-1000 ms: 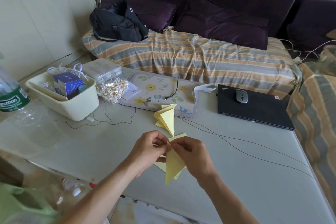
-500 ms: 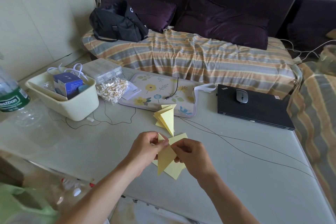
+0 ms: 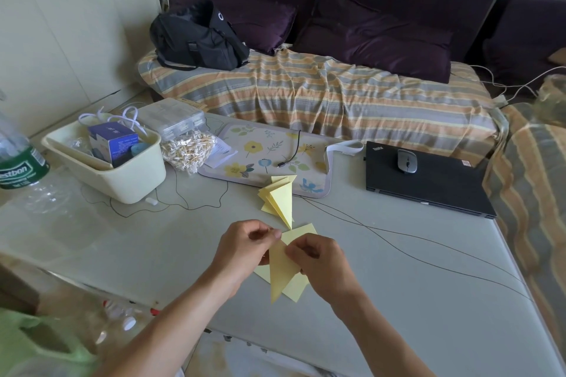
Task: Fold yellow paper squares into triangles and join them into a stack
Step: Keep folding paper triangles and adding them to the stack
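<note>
Both hands are at lower centre of the frame, above the grey table. The left hand pinches the upper corner of a folded yellow triangle between thumb and forefinger; its grip is closed on the paper. The right hand grasps the same triangle along its right edge, fingers curled over it. The triangle hangs point downward. A flat yellow sheet is seen under it, partly hidden by the hands; whether it lies on the table cannot be told.

Just above the hands, at centre frame, a stack of folded triangles rests on the table, its upper end overlapping the floral mat.

Left of centre: a cream tub containing a blue box, and a bag of cotton swabs beside it. Right of centre: a closed black laptop with a grey mouse on top. Thin black cables cross the table. A green-labelled bottle stands at far left.
</note>
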`<state>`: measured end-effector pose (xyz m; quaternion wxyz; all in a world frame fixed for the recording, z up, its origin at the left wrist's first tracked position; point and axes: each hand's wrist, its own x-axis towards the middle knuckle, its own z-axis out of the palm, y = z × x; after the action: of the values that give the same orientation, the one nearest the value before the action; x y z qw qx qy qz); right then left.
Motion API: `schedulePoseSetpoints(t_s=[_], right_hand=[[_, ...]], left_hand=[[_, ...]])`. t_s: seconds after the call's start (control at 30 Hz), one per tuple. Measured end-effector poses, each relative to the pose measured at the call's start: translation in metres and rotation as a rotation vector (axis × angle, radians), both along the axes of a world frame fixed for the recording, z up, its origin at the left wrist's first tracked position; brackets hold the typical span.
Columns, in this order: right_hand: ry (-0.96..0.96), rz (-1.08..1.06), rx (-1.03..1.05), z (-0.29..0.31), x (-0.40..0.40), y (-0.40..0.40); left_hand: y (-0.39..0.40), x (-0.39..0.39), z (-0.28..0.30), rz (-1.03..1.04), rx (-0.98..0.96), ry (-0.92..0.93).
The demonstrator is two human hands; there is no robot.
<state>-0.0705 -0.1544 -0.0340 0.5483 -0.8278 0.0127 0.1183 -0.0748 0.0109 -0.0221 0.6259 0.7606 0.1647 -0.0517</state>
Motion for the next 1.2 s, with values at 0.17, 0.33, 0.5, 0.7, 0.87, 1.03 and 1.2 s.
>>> schedulePoseSetpoints(t_s=[0.17, 0.33, 0.5, 0.7, 0.87, 1.03, 1.2], right_hand=[[0.032, 0.011, -0.005, -0.005, 0.001, 0.000], [-0.033, 0.022, -0.006, -0.003, 0.000, 0.000], [-0.027, 0.034, -0.041, -0.003, 0.000, -0.001], [-0.007, 0.064, -0.191, -0.006, -0.003, -0.001], [-0.065, 0.080, -0.163, -0.004, -0.003, 0.002], [-0.057, 0.048, -0.151, -0.003, -0.002, 0.005], [-0.052, 0.005, -0.128, -0.001, 0.000, 0.002]], left_hand=[[0.002, -0.001, 0.000, 0.010, 0.018, 0.003], [-0.002, -0.003, 0.005, -0.026, -0.007, 0.021], [0.002, -0.004, 0.008, -0.068, 0.088, -0.019], [0.001, -0.006, 0.008, -0.183, 0.410, -0.015], [-0.002, -0.008, 0.008, -0.185, 0.343, 0.068], [-0.002, -0.007, 0.009, -0.105, 0.362, 0.076], [0.000, -0.006, 0.010, -0.037, 0.334, 0.080]])
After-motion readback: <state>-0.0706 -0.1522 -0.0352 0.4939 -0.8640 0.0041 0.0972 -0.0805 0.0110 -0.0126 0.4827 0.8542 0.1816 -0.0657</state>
